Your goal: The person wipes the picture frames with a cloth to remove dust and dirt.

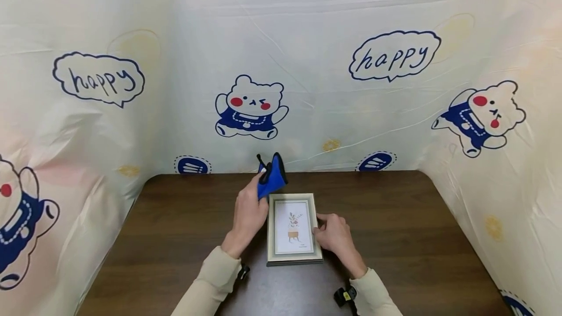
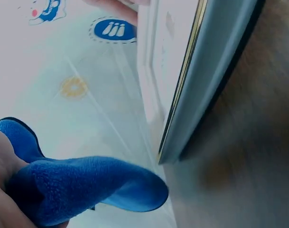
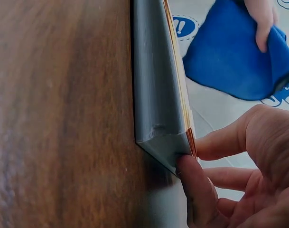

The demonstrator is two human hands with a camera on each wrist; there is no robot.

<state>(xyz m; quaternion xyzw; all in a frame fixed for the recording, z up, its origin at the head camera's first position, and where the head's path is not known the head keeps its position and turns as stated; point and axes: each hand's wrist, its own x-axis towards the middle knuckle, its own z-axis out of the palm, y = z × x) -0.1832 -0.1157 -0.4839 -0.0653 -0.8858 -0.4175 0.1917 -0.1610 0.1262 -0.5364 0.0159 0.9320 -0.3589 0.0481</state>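
A picture frame [image 1: 295, 257] with a pale silvery border lies face up on the brown table [image 1: 197, 218]. Its print [image 1: 296, 216] shows a small potted plant. My left hand [image 1: 248, 212] grips a blue cloth [image 1: 274, 178] with dark edging, bunched up above the frame's upper left corner. In the right wrist view the cloth [image 3: 229, 52] hangs in a wide fold from the fingers. At the frame's right side, my right hand [image 1: 335, 234] pinches the edge, thumb and forefinger close to a corner in the right wrist view.
A pale curtain [image 1: 316, 111] printed with bears and "happy" bubbles stands behind the table and along both sides. Dark wrist cameras [image 1: 344, 296] are worn at the sleeves. The table's far edge runs just beyond the cloth.
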